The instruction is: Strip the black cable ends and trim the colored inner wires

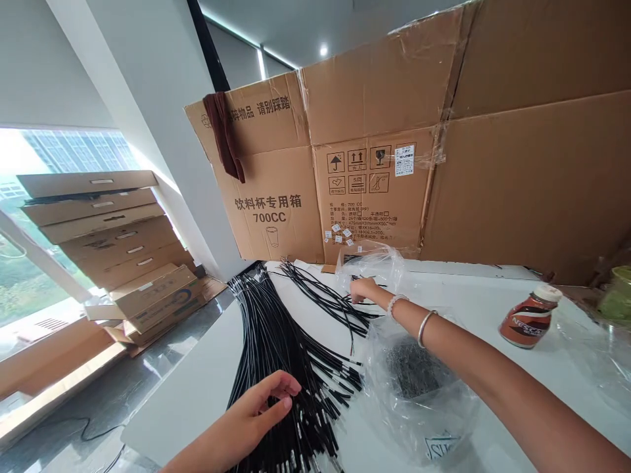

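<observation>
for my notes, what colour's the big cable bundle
The bundle is mostly black, in the head view.

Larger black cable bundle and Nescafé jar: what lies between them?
In the head view, a clear plastic bag with dark contents, and the right forearm partly over it.

You can pass low over the table left of the cable bundle. Right of the bundle, the bulging plastic bag bars you, with the jar farther right; behind the bundle, the cardboard wall stops your reach.
</observation>
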### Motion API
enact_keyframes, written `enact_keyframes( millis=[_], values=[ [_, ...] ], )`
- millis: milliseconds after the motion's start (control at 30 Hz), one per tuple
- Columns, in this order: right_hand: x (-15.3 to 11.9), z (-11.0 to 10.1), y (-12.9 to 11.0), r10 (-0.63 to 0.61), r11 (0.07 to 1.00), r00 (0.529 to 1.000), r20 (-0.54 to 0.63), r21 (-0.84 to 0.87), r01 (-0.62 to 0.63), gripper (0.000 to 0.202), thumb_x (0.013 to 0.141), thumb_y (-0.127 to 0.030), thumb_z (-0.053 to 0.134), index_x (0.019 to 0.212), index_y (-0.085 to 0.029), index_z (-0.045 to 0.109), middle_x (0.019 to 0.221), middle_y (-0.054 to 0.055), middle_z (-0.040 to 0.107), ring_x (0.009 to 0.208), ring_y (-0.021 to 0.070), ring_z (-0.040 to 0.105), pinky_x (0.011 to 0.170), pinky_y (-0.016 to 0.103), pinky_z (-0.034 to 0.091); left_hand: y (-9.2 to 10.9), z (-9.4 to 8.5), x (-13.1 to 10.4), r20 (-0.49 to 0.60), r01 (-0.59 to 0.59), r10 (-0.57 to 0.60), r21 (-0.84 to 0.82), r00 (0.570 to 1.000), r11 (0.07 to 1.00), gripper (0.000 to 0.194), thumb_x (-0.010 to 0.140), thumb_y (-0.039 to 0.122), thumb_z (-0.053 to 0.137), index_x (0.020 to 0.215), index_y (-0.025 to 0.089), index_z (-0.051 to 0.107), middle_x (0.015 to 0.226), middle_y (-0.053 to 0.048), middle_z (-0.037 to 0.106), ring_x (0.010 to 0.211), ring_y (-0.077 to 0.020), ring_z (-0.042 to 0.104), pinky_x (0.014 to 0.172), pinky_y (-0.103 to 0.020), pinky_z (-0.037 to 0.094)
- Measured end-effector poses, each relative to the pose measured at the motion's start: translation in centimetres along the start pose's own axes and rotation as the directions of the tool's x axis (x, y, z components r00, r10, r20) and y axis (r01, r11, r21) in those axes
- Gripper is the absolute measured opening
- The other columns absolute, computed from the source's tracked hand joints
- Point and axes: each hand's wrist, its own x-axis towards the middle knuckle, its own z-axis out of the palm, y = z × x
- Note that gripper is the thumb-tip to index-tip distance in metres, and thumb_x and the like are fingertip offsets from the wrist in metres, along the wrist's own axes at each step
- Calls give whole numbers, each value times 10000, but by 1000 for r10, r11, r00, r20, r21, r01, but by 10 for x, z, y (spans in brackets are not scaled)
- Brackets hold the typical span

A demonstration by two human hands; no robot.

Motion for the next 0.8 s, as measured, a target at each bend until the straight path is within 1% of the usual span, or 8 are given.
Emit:
enact_keyframes(
  millis=[100,200,267,333,433,500,667,800],
  values=[
    [-7,-19,-9,-23,997,993,113,-77,32,283,986,-321,507,1178,-133,600,1163,76,601,1011,203,622,853,383,524,-7,-16,5,-121,-3,20,137,992,991,299,899,484,495,981,245,655,1041,-38,685,986,-230,608,911,-392,446],
    [-22,-44,-24,-90,985,968,234,-125,122,277,1004,-322,465,1080,-121,640,1107,57,623,1011,207,626,848,364,512,-30,-42,27,-269,29,41,251,962,967,226,881,416,569,917,219,673,979,-48,686,962,-231,607,937,-424,438],
    [-42,-55,-37,-149,971,925,351,-127,204,263,969,-361,535,1013,-127,648,1012,46,650,912,185,643,798,354,533,-48,-60,47,-355,95,14,286,935,954,223,895,376,592,948,169,655,988,-54,669,945,-212,616,903,-446,475],
    [-71,-52,-52,-210,953,854,476,-97,288,269,946,-388,573,966,-131,649,883,23,662,777,156,643,739,346,545,-65,-76,64,-438,165,-25,284,899,945,235,909,365,589,1005,157,640,1058,-59,657,965,-207,624,882,-434,509],
    [-120,-24,-65,-291,918,747,598,-46,395,308,953,-431,548,928,-145,660,825,16,666,768,156,645,771,369,538,-83,-89,80,-517,240,-87,235,851,942,285,914,352,591,1119,156,611,1121,-73,642,964,-208,637,839,-423,544],
    [-143,4,-64,-301,901,715,630,-57,429,275,953,-402,555,940,-147,660,900,33,677,852,171,650,828,392,526,-92,-88,82,-540,272,-127,198,832,942,300,916,353,589,1143,156,602,1130,-76,640,959,-207,641,821,-415,554],
    [-158,60,-42,-203,909,769,606,-174,378,310,956,-416,548,1077,-142,630,1046,68,661,954,200,642,869,428,520,-105,-61,80,-567,318,-165,182,807,930,325,916,360,589,1168,156,589,1128,-80,641,941,-201,647,806,-411,561],
    [-159,74,-32,-164,920,778,606,-191,342,296,957,-408,551,1062,-145,635,1044,65,660,939,193,645,848,409,531,-110,-43,83,-635,340,-110,253,765,906,370,907,355,600,1225,169,563,1245,-100,592,1061,-240,611,878,-463,536]
  ],
)
